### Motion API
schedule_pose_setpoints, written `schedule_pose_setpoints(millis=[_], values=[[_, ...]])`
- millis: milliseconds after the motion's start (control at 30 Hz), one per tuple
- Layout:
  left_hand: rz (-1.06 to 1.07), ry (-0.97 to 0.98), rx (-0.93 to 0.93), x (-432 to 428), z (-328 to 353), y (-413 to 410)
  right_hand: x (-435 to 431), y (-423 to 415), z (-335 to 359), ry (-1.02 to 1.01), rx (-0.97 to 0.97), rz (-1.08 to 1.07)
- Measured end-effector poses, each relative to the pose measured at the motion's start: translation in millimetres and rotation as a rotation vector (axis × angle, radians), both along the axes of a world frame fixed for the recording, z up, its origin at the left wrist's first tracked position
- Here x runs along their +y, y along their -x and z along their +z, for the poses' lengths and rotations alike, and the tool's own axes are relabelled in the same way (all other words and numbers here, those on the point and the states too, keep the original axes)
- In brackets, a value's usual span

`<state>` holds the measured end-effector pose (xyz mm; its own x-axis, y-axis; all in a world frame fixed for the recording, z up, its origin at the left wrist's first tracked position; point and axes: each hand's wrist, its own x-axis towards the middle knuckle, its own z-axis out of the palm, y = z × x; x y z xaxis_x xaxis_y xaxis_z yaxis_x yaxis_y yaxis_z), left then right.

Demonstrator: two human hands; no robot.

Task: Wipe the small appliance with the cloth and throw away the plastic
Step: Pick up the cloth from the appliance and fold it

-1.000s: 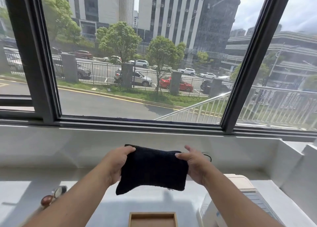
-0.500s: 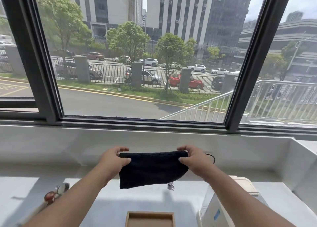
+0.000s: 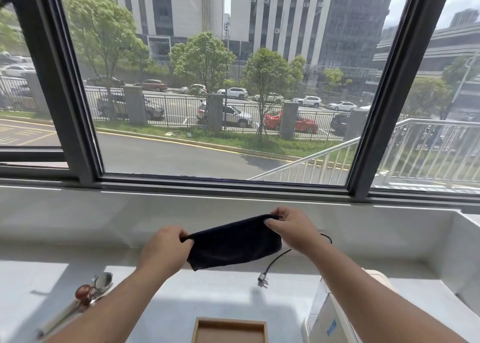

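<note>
A black cloth point(image 3: 233, 246) hangs folded in the air above the white counter, stretched between both hands. My left hand point(image 3: 166, 249) pinches its lower left corner. My right hand point(image 3: 291, 228) pinches its upper right corner, a little higher. The small white appliance point(image 3: 327, 319) stands at the lower right, mostly hidden behind my right forearm; its side looks shiny, perhaps under clear plastic. Its black power cord with plug point(image 3: 262, 281) lies on the counter behind it.
A shallow wooden tray point(image 3: 231, 329) sits at the bottom centre on the white counter point(image 3: 215, 293). Metal utensils with a brown knob point(image 3: 88, 293) lie at the lower left. A raised white ledge point(image 3: 78, 213) and large window run behind; a white wall closes the right side.
The cloth went from a broad spread rectangle to a narrower folded strip. My right hand has risen, my left hand has dropped, so the cloth now slants. The plug has come into view.
</note>
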<state>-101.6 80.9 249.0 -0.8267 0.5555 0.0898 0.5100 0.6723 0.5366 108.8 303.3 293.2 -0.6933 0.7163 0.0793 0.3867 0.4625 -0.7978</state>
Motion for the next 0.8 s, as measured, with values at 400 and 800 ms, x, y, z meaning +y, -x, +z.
schedule_pose_setpoints(millis=[400, 800], values=[[-0.051, 0.160, -0.237, -17.1, -15.2, -11.6, -33.2, 34.3, 30.8, -0.069, 0.008, 0.260], [-0.457, -0.237, -0.641, 1.7, 13.6, -46.5, -64.8, 41.7, 43.8, -0.100, -0.051, 0.425]])
